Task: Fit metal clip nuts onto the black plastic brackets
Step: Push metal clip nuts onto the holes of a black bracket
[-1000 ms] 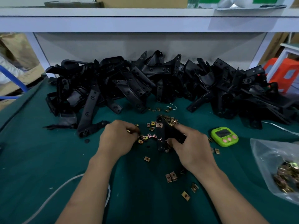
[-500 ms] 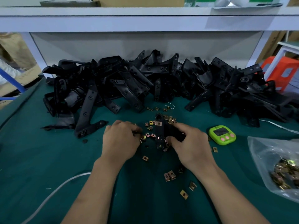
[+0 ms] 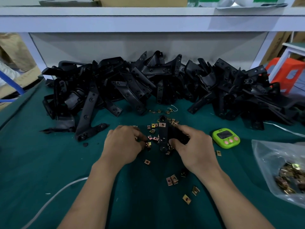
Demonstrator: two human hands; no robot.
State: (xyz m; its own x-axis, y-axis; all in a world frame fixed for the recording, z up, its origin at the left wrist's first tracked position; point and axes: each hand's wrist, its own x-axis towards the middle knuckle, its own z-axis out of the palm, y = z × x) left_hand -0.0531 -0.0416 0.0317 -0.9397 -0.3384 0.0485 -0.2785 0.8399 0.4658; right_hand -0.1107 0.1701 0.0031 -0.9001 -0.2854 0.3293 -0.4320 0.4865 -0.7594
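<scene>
My right hand [image 3: 191, 146] grips a black plastic bracket [image 3: 163, 134] that stands on end on the green mat, with one brass clip nut [image 3: 162, 124] fitted near its top. Just left of it, my left hand [image 3: 123, 142] pinches a clip nut [image 3: 148, 144] between its fingertips, a short gap from the bracket's lower part. Several loose clip nuts [image 3: 153, 128] lie scattered around and between both hands. More clip nuts [image 3: 171, 180] lie nearer to me.
A large heap of black brackets [image 3: 165, 83] runs along the back of the green mat [image 3: 41, 162]. A green timer [image 3: 226, 138] sits right of my right hand. A plastic bag of clip nuts [image 3: 287, 176] lies at the right edge. A white cable [image 3: 54, 195] crosses bottom left.
My left hand has lifted a clip nut out of the scatter and drawn it slightly toward me. The right hand keeps its hold on the bracket in the same place.
</scene>
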